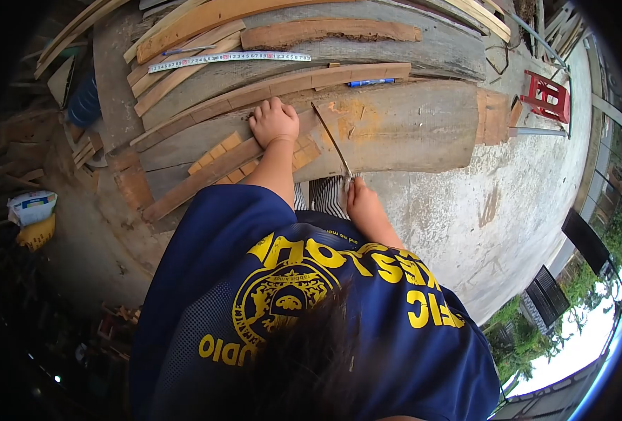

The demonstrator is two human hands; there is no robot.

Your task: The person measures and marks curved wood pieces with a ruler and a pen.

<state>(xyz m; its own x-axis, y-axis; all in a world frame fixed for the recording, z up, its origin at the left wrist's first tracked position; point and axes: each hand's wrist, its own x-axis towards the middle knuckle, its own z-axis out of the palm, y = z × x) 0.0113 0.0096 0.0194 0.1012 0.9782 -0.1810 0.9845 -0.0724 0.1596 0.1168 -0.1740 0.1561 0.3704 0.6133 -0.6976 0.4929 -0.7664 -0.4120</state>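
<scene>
My left hand (pixel 274 123) presses down with curled fingers on a long wooden strip (pixel 205 177), which lies slantwise across a wide worn plank (pixel 416 126). In my right hand (pixel 367 207) is the handle of a handsaw (pixel 334 142). Its thin blade points away from me, beside the strip's far end. Under the strip lie several small light wood blocks (pixel 218 149). A long, marked wooden strip (pixel 276 87) rests just beyond my left hand.
Farther back are a white measuring tape (pixel 230 60), a pen (pixel 188 50), a blue marker (pixel 370 83) and a rough-edged board (pixel 332 31). A red plastic stool (pixel 546 96) stands at the right. At the left are a blue container (pixel 85 102) and a yellow-and-white bag (pixel 34 219).
</scene>
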